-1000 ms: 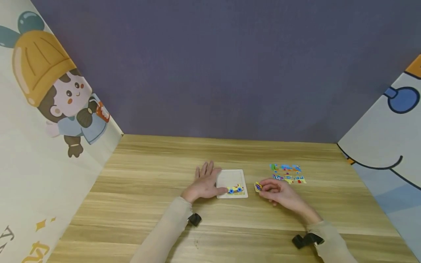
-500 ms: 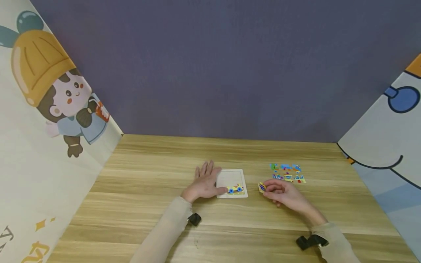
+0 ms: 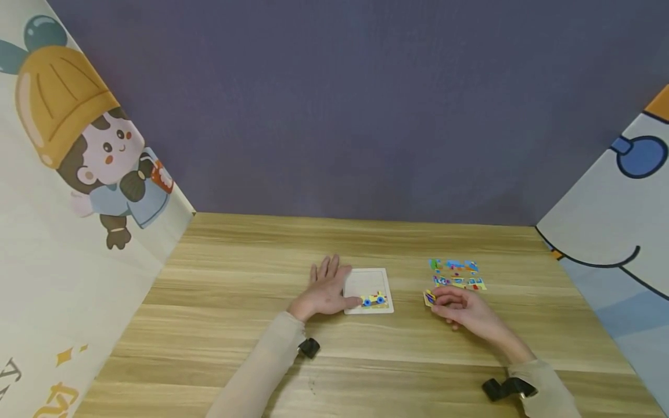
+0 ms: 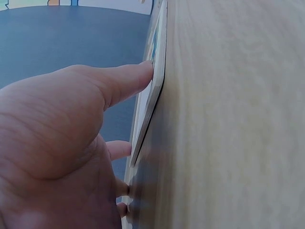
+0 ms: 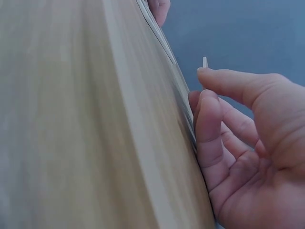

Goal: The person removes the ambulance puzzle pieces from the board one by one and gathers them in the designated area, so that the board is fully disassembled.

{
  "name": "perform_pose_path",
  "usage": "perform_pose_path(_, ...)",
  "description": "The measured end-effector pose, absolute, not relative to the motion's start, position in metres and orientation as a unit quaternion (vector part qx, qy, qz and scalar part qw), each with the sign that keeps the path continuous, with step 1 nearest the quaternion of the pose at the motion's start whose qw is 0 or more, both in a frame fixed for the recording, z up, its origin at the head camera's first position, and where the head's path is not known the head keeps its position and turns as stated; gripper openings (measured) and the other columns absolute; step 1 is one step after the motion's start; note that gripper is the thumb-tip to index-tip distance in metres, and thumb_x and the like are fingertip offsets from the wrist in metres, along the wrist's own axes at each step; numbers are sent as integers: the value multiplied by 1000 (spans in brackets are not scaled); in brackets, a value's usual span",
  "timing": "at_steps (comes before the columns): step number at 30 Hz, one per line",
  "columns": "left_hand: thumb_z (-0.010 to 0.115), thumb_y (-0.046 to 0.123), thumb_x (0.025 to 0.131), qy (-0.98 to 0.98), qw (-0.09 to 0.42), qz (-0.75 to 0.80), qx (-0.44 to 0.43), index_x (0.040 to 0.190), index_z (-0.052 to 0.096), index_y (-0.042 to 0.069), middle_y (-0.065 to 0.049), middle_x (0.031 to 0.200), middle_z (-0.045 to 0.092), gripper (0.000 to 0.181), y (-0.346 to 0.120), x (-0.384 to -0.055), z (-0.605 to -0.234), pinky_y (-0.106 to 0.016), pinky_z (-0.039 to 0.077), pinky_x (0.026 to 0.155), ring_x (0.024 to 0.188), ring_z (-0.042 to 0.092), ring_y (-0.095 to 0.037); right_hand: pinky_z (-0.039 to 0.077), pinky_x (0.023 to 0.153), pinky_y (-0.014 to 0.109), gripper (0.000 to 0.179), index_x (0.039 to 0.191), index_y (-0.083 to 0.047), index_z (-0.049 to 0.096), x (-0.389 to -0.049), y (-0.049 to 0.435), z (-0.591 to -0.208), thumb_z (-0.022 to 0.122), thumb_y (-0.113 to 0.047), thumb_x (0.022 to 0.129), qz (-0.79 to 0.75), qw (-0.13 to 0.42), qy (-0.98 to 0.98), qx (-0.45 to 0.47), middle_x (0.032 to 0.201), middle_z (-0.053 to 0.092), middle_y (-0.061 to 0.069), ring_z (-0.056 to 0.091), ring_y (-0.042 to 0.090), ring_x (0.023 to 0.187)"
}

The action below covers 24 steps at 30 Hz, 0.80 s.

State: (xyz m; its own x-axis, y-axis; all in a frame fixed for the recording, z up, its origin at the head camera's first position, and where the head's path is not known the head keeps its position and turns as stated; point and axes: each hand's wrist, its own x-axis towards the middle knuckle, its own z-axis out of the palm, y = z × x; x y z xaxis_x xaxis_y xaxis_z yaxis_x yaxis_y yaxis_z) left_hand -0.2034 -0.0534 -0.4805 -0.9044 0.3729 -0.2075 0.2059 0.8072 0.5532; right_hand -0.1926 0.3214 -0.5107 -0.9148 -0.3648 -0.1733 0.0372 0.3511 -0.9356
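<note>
My left hand (image 3: 326, 294) lies with straight, spread fingers over the left edge of a pale square puzzle tray (image 3: 366, 280). Its thumb rests at the tray's lower part, beside fitted puzzle pieces (image 3: 374, 301) that show a yellow vehicle with blue wheels. In the left wrist view the thumb (image 4: 128, 81) touches the tray from above. To the right of the tray, my right hand (image 3: 465, 309) pinches a small yellow and blue puzzle piece (image 3: 429, 298) between thumb and fingers. The right wrist view shows this piece edge-on, held above the table.
Several loose puzzle pieces (image 3: 457, 275) lie in two rows just beyond my right hand. The wooden table (image 3: 251, 261) meets a dark back wall (image 3: 360, 116). Printed side panels stand left and right. Each wrist wears a black strap mount.
My right hand has moved to the right, away from the tray, with the puzzle piece still pinched. The left hand and tray have stayed in place.
</note>
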Motion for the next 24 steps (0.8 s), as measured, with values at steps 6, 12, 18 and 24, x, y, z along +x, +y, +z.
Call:
perform_pose_path(6, 67, 53, 100, 939, 154, 267, 152, 167, 32, 13, -24, 179, -1, 85, -54, -204, -481, -66, -8, 132, 167, -7, -42, 59, 60, 27, 52, 141, 14, 53, -191, 333, -509, 73, -11, 100, -569, 173, 797, -102, 103, 74, -4, 64, 8, 73)
perform_pose_path(12, 66, 53, 101, 937, 155, 271, 153, 167, 31, 14, -24, 179, -2, 85, -53, -203, -480, -67, -9, 131, 167, -8, -42, 58, 59, 27, 51, 139, 12, 55, -189, 341, -506, 75, -13, 99, -547, 165, 815, -90, 102, 72, 3, 63, 9, 71)
perform_pose_path(18, 67, 52, 100, 937, 158, 273, 151, 167, 32, 13, -23, 179, -2, 85, -53, -203, -481, -67, -9, 132, 167, -7, -42, 51, 50, 27, 48, 134, 4, 62, -189, 347, -503, 79, -20, 97, -500, 158, 848, -83, 88, 67, 5, 53, 9, 57)
perform_pose_path(24, 65, 53, 101, 936, 161, 273, 151, 168, 30, 13, -23, 179, -4, 85, -52, -204, -481, -66, -10, 131, 166, -9, -42, 49, 46, 28, 46, 133, 2, 63, -193, 350, -504, 79, -22, 97, -461, 157, 868, -100, 84, 65, 8, 50, 8, 51)
